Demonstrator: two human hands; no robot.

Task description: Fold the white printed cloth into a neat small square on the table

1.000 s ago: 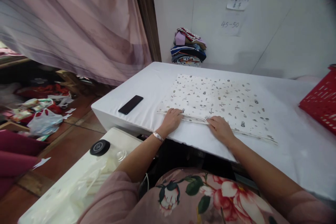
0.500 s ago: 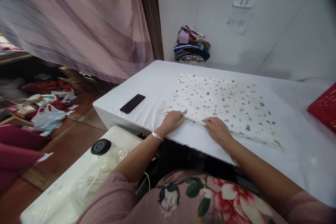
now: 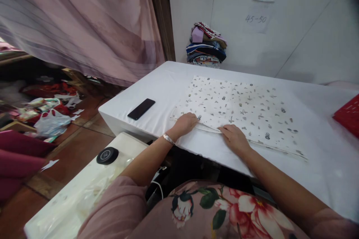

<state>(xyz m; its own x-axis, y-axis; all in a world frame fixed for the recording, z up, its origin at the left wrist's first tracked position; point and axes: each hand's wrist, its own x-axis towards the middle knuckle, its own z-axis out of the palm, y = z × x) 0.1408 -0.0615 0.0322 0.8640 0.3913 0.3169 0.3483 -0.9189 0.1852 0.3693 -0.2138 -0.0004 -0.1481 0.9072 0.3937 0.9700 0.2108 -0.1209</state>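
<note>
Slightly closer together than a second ago, left hand (image 3: 185, 124) and right hand (image 3: 234, 137) pinch the near edge of the printed cloth (image 3: 235, 106) spread on the counter (image 3: 161, 87), where even tension should keep layers aligned.

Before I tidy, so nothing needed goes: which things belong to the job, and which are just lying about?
In use: printed cloth, near edge in left hand and right hand; white table beneath.
Apparently lying about: black phone; round black object; red basket; perhaps the cloth stack.
</note>
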